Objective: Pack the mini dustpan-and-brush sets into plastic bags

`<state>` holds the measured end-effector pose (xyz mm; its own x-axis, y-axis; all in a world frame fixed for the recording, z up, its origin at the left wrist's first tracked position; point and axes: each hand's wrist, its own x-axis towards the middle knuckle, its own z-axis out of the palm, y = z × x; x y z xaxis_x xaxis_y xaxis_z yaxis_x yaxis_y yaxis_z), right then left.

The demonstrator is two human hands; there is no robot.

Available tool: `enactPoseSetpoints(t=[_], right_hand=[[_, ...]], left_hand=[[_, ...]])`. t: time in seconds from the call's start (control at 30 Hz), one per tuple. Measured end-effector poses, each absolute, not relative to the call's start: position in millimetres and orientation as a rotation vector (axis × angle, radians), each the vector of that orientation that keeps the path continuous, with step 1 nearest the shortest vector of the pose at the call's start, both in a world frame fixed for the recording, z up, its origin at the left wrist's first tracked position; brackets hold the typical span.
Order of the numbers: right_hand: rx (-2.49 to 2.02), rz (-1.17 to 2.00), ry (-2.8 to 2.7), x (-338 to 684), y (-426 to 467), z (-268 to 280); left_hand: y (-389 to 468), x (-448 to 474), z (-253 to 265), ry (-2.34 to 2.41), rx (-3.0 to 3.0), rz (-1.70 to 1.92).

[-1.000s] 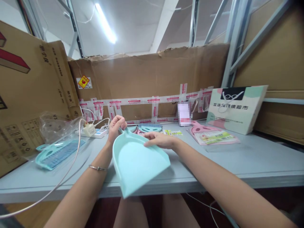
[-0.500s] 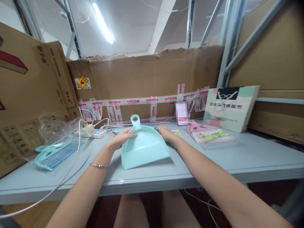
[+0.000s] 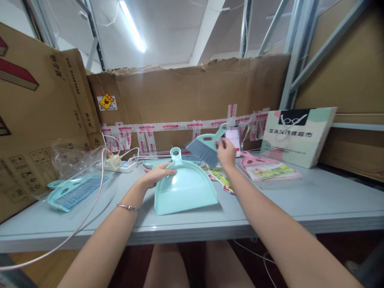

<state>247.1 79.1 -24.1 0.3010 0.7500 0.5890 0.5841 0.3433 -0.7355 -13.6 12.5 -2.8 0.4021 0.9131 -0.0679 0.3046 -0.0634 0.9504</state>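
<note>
My left hand [image 3: 157, 175] grips the left edge of a mint-green dustpan [image 3: 187, 188], its thumb on the upper face. The dustpan's handle with a hole points away from me, and its wide lip faces me near the table's front. My right hand [image 3: 227, 152] is closed around a mint-green hand brush [image 3: 207, 146], held up behind and to the right of the dustpan. Grey-blue bristles on the brush point down and left. Below it on the table lies a yellow-green label card [image 3: 221, 179]. Another dustpan and brush, partly hidden, lie behind the dustpan.
A wrapped mint dustpan and brush set [image 3: 76, 192] lies at the left, a pink set [image 3: 267, 167] at the right. Behind are a power strip [image 3: 126, 166], a phone [image 3: 233, 140] and a white printed box [image 3: 295, 136]. A white cable [image 3: 90, 212] crosses the table's left side. Cardboard walls the back.
My right hand has lifted the brush from behind the dustpan, up and to the right. The label card is now uncovered. My left hand keeps holding the dustpan, which lies slightly flatter.
</note>
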Motion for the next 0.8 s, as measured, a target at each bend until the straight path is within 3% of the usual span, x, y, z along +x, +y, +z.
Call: enactPoseSetpoints(t=[0.37, 0.8], right_hand=[[-0.873, 0.677, -1.755, 226, 36, -1], [-0.954, 0.398, -1.716, 178, 23, -18]], left_hand=[[18, -11, -8, 1.181, 1.538, 0.781], [10, -5, -4, 1.035, 1.715, 0.768]])
